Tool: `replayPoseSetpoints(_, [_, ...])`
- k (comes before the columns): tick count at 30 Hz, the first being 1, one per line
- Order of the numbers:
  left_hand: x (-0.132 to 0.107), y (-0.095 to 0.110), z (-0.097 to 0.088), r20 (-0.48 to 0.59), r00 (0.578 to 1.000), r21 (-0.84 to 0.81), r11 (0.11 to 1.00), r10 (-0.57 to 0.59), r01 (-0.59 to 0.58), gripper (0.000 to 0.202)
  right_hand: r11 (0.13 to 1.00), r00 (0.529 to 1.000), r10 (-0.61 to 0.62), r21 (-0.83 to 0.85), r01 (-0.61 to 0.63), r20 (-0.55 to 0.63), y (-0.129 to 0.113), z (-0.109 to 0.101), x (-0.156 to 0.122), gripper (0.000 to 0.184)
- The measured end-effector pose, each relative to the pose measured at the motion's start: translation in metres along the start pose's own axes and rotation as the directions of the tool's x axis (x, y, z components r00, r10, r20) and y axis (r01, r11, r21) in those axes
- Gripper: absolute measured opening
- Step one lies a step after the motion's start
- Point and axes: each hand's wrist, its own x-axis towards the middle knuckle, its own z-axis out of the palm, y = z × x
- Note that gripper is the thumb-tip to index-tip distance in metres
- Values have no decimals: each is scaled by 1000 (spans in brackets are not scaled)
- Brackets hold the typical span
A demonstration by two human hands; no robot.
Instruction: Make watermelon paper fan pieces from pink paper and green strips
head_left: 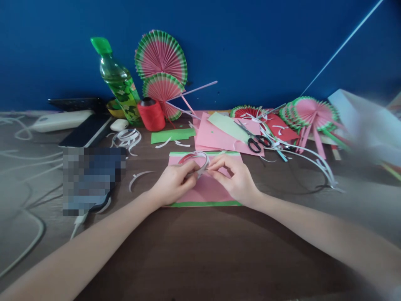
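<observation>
My left hand (173,182) is closed around a roll of tape (205,160), a thin white ring standing tilted between thumb and fingers. Close against the roll's right side, my right hand (239,180) is closed in a pinch at what looks like the tape's end; the fingers partly hide it. Under both hands lies a pink paper sheet (213,193) with a green band along its near edge. Along the sheet's far edge runs a green strip with a white line.
Behind the sheet are black-handled scissors (254,140), pink papers (216,136) and a green paper piece (172,135). A red thread spool (152,116), green bottle (120,81) and pleated paper fans (161,54) stand by the blue wall. Leftward lie a phone (103,171) and cables.
</observation>
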Motion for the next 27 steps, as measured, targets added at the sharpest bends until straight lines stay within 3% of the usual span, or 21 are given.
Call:
replayPoseSetpoints(8, [1,2,-4,26,1000,-87,996,-16,19,16,981,988,-52,191,24,145,4,-1,1,8])
replayPoseSetpoints(15, [2,4,-8,49,993,-239,964,-110,119,24,956,967,-4,283,-71,254,-1,-8,7,15])
replayPoseSetpoints(19, [3,3,-10,-92,979,-202,966,-181,160,22,927,959,28,352,-130,281,-3,-11,11,21])
replayPoseSetpoints(21, [4,2,-8,-183,962,-67,979,-201,192,22,927,972,79,342,-152,219,1,-13,13,21])
replayPoseSetpoints(23, [5,1,-4,-218,962,150,968,-166,202,23,937,986,150,308,-164,70,9,-14,15,19])
replayPoseSetpoints(25, [6,-1,0,-227,968,368,911,-108,188,26,937,971,215,301,-177,-99,19,-16,17,16])
replayPoseSetpoints(27, [6,-3,3,-261,964,506,842,-55,186,21,928,946,258,322,-187,-196,28,-17,19,14])
